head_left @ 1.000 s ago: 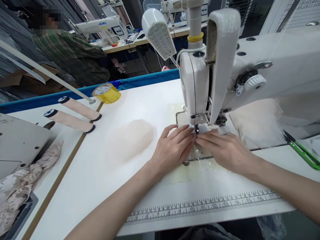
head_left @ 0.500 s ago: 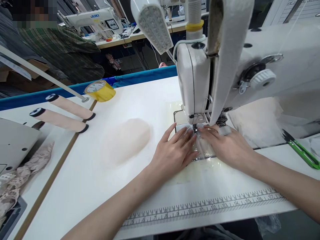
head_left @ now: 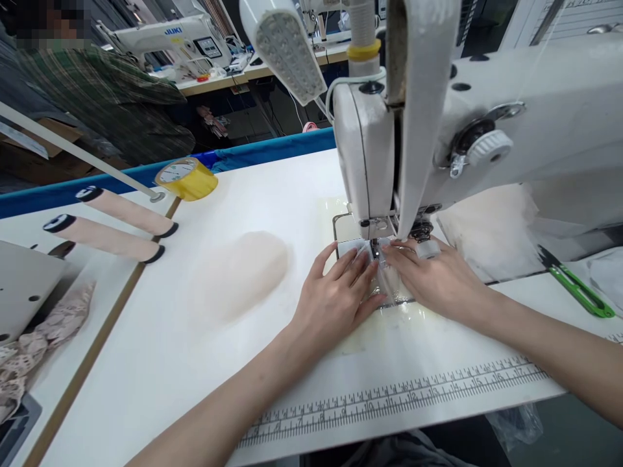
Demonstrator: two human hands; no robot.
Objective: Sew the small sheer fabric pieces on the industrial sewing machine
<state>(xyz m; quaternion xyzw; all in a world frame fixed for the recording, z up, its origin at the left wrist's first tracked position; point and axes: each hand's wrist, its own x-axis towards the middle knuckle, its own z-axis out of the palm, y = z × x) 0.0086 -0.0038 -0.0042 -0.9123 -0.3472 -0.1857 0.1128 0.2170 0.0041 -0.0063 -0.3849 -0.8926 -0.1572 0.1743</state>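
Note:
My left hand lies flat with its fingers stretched out on a thin, clear sheet just left of the needle. My right hand lies flat on the same sheet to the right of the needle, fingertips almost meeting the left ones under the presser foot. The white sewing machine stands over both hands, and its lamp hangs at the upper left. The sheet is see-through and hard to make out.
A pale pink fabric piece lies left of my hands. Yellow tape roll and two thread cones sit far left, lace beyond. Green snips lie at right. A printed ruler runs along the table's front. Another person sits behind.
Both hands have slid a little away from me toward the needle, pushing the clear sheet under the presser foot. The left fingers have spread slightly.

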